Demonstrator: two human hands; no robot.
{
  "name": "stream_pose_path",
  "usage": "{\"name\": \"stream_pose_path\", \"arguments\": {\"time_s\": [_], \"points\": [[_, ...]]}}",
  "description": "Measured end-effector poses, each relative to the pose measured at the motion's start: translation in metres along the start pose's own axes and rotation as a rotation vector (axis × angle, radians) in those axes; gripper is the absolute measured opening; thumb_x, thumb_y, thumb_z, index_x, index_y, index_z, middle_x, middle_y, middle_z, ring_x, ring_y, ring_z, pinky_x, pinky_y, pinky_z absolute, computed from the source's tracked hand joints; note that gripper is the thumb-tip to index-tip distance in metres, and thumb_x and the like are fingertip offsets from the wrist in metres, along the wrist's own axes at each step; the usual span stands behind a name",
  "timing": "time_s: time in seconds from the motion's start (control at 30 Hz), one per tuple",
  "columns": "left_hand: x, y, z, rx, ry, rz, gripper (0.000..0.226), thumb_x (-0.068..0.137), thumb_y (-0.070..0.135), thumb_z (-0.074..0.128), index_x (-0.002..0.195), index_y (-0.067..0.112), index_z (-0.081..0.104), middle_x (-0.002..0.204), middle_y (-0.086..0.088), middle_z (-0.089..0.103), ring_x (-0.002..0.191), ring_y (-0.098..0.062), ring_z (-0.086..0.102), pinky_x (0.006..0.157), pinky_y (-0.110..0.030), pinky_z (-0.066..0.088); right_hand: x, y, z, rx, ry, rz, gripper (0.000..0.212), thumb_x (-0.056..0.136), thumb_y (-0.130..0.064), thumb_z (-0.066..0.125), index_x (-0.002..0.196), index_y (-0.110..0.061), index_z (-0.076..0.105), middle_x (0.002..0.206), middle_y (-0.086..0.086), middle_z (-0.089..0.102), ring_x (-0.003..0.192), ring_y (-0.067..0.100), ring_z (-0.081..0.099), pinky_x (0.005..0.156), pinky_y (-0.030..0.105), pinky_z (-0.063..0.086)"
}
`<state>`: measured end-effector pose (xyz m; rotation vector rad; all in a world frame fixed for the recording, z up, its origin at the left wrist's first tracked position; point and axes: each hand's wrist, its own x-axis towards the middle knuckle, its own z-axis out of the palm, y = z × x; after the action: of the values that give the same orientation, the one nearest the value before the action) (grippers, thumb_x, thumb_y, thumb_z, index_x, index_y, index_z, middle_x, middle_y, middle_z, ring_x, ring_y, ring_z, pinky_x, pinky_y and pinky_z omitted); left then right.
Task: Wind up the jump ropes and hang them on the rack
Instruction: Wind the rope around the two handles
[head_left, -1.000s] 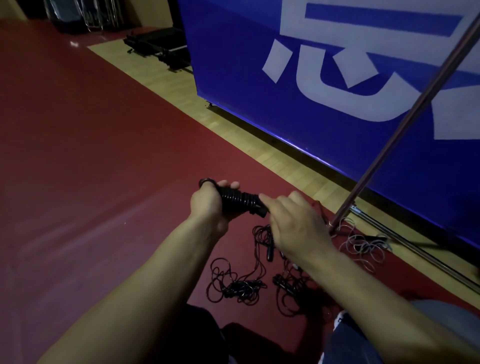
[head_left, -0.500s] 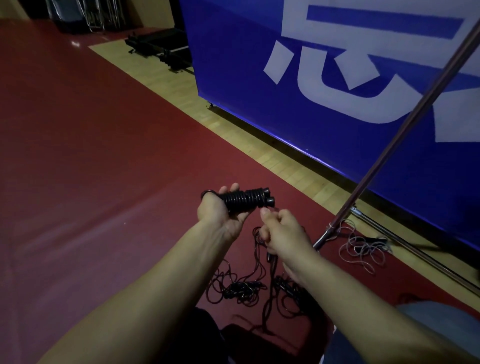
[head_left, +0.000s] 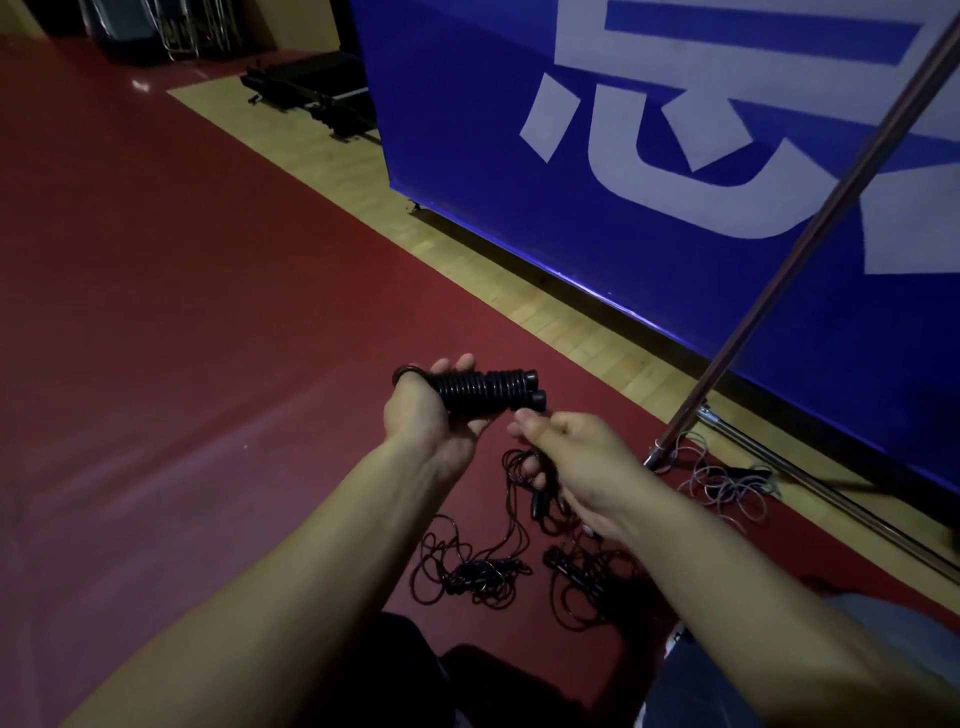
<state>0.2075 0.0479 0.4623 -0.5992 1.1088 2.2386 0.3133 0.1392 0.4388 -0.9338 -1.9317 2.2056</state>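
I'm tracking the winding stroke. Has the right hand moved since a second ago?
Yes. The right hand has dropped from over the bundle's end to below it, nearer the loose ropes on the floor.

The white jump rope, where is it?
In the head view, the white jump rope lies loose on the floor at right, around the foot of the slanted metal pole, beyond the right hand.

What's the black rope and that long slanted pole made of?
Wound rope: probably smooth plastic or rubber cord; its coils catch faint glints. Slanted pole: likely metal, a thin straight tube with a dull sheen. Dim light leaves both uncertain.
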Motion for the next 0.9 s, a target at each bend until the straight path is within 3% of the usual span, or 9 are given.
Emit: {"name": "stream_pose_path", "arguments": {"time_s": [0.1, 0.23, 0.33, 0.4, 0.43, 0.57, 0.67, 0.8, 0.9], "points": [[0.000, -0.003, -0.004, -0.015, -0.034, -0.059, 0.021, 0.103, 0.020, 0.036, 0.094, 0.012, 0.053, 0.085, -0.010, 0.072, 0.081, -0.028, 0.067, 0.068, -0.052, 0.058, 0.000, -0.005, -0.005, 0.301, -0.154, 0.112, 0.018, 0.098, -0.016, 0.055, 0.112, -0.005, 0.057, 0.103, 0.008, 0.064, 0.065, 0.012, 0.059, 0.055, 0.025, 0.046], [-0.001, -0.002, 0.001, -0.013, -0.040, -0.040, 0.022, 0.105, 0.020, 0.035, 0.097, 0.011, 0.053, 0.088, -0.013, 0.073, 0.084, -0.029, 0.069, 0.070, -0.054, 0.056, 0.000, -0.008, -0.004, 0.273, -0.081, 0.018, 0.025, 0.096, -0.010, 0.057, 0.120, -0.012, 0.050, 0.081, 0.003, 0.058, 0.056, 0.007, 0.045, 0.059, 0.025, 0.042], [-0.004, -0.002, 0.003, -0.016, -0.009, 0.010, 0.022, 0.106, 0.019, 0.035, 0.099, 0.009, 0.053, 0.089, -0.014, 0.073, 0.080, -0.028, 0.069, 0.067, -0.054, 0.056, -0.002, -0.011, -0.004, 0.127, 0.011, -0.094, 0.035, 0.097, -0.013, 0.057, 0.127, -0.029, 0.053, 0.092, -0.009, 0.062, 0.084, 0.003, 0.055, 0.073, 0.023, 0.041], [-0.005, -0.001, 0.004, -0.025, -0.001, 0.030, 0.023, 0.106, 0.020, 0.035, 0.099, 0.009, 0.053, 0.090, -0.015, 0.073, 0.082, -0.030, 0.069, 0.067, -0.053, 0.057, -0.001, -0.010, -0.002, 0.110, 0.053, -0.158, 0.033, 0.098, -0.017, 0.055, 0.128, -0.032, 0.056, 0.099, -0.017, 0.058, 0.099, -0.002, 0.054, 0.084, 0.022, 0.040], [-0.005, -0.001, 0.004, -0.026, -0.001, 0.035, 0.023, 0.106, 0.020, 0.035, 0.099, 0.009, 0.053, 0.090, -0.015, 0.073, 0.083, -0.030, 0.068, 0.068, -0.053, 0.057, -0.002, -0.009, 0.000, 0.106, 0.071, -0.173, 0.031, 0.099, -0.022, 0.054, 0.128, -0.032, 0.057, 0.097, -0.020, 0.057, 0.099, -0.002, 0.053, 0.086, 0.023, 0.040], [-0.008, -0.001, 0.005, -0.050, 0.000, 0.024, 0.023, 0.106, 0.019, 0.034, 0.098, 0.009, 0.053, 0.089, -0.014, 0.072, 0.081, -0.027, 0.068, 0.069, -0.054, 0.056, -0.002, -0.004, 0.010, 0.180, 0.143, -0.163, 0.043, 0.100, -0.048, 0.040, 0.134, -0.028, 0.057, 0.076, -0.014, 0.049, 0.073, 0.004, 0.045, 0.072, 0.023, 0.038], [-0.009, -0.001, 0.004, -0.066, -0.001, 0.013, 0.022, 0.106, 0.019, 0.035, 0.099, 0.009, 0.053, 0.090, -0.014, 0.072, 0.083, -0.029, 0.067, 0.075, -0.057, 0.056, 0.003, 0.002, 0.016, 0.105, 0.165, -0.191, 0.035, 0.100, -0.041, 0.047, 0.133, -0.033, 0.055, 0.101, -0.012, 0.060, 0.096, 0.007, 0.053, 0.089, 0.029, 0.045], [-0.011, -0.007, 0.002, -0.108, -0.016, -0.037, 0.021, 0.104, 0.017, 0.035, 0.099, 0.008, 0.053, 0.089, -0.015, 0.072, 0.083, -0.032, 0.068, 0.069, -0.054, 0.059, 0.001, 0.007, 0.025, 0.181, 0.070, -0.151, 0.018, 0.100, -0.038, 0.047, 0.108, -0.031, 0.061, 0.060, -0.016, 0.044, 0.064, 0.006, 0.042, 0.067, 0.026, 0.042], [-0.009, -0.005, 0.002, -0.083, -0.040, -0.027, 0.019, 0.103, 0.017, 0.036, 0.099, 0.009, 0.053, 0.089, -0.015, 0.074, 0.085, -0.033, 0.069, 0.070, -0.055, 0.059, 0.003, 0.007, 0.020, 0.173, 0.048, -0.201, 0.020, 0.101, -0.035, 0.047, 0.112, -0.028, 0.061, 0.056, -0.015, 0.042, 0.056, 0.003, 0.041, 0.062, 0.023, 0.042]]}}
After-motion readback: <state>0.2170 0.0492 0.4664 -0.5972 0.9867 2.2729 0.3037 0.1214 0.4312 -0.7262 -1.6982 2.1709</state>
